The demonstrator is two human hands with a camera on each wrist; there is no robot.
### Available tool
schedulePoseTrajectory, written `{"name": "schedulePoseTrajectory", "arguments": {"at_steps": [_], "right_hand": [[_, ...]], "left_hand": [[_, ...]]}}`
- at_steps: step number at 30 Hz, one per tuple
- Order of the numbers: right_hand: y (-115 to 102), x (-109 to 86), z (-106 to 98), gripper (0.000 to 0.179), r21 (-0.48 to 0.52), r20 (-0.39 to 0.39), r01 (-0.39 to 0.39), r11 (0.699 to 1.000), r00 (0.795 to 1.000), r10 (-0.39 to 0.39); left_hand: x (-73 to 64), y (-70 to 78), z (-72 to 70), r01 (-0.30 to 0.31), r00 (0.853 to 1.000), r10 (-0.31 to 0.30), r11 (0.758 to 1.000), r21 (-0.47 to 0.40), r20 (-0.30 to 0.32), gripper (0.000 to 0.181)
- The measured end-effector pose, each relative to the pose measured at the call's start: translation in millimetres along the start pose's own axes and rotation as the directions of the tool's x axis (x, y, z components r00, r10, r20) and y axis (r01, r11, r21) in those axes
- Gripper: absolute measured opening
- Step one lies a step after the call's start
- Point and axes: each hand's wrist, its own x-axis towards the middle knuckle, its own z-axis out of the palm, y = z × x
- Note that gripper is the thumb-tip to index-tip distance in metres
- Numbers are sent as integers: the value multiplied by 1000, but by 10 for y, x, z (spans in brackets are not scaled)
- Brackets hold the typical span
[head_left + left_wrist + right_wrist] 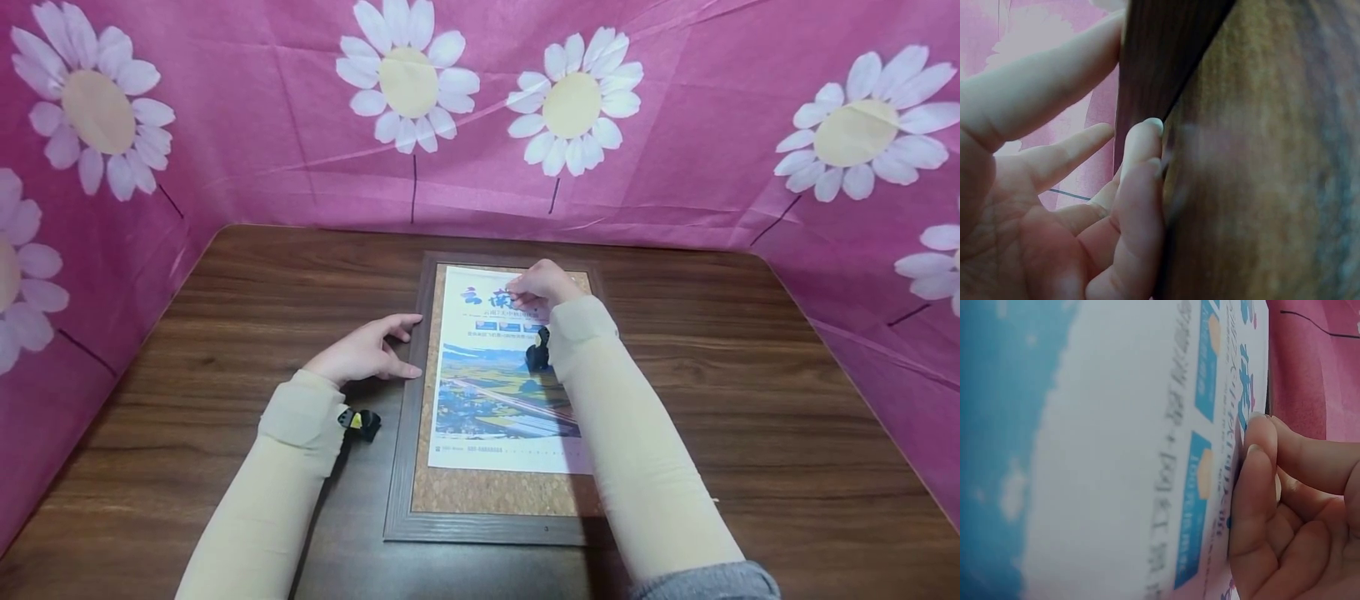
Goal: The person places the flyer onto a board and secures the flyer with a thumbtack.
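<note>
A printed poster (480, 333) with a landscape picture and blue lettering lies on a cork board (491, 492) in a dark wooden frame (397, 475). Over the poster's upper right part is my right hand (543, 286), its fingers curled and fingertips drawn together. In the right wrist view its fingertips (1254, 434) lie right at the printed text; I cannot tell whether something small is pinched there. My left hand (367, 350) touches the frame's left side with spread, extended fingers; in the left wrist view its fingertips (1155, 128) meet the frame's edge.
The board lies flat on a brown wood-grain table (712, 375). A pink cloth (262, 108) printed with large white daisies surrounds its back and sides. A dark strap piece (363, 423) sticks out from the left wrist and another (538, 350) from the right.
</note>
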Motion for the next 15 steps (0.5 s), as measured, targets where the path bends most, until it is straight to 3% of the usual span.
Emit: {"name": "schedulePoseTrajectory", "arguments": {"at_steps": [2, 4, 15], "right_hand": [[104, 310, 49, 10, -49, -117, -18, 999, 993, 13], [178, 486, 15, 11, -50, -134, -30, 998, 991, 23], [201, 519, -23, 10, -21, -123, -17, 1000, 992, 14]], "left_hand": [[-4, 3, -1, -1, 1000, 1, 1000, -2, -1, 88], [-11, 14, 1, -1, 1000, 1, 1000, -2, -2, 87], [11, 12, 6, 4, 1000, -4, 1000, 0, -5, 86]]}}
